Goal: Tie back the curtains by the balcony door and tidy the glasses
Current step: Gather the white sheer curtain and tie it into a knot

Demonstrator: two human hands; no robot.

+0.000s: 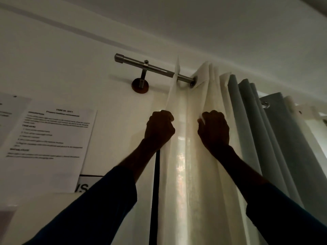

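1. the sheer cream curtain (185, 156) hangs in long folds from the metal curtain rod (152, 68), bunched near the rod's left end, with light glowing through it.
2. the left hand (160, 128) is clenched on the curtain's left edge.
3. the right hand (213, 129) grasps a fold further right.
4. a grey-blue curtain (261, 129) hangs just beside it, on the right.

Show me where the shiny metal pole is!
The metal pole is high in the middle of the head view, just above the left hand, running rightward into the cream curtain.
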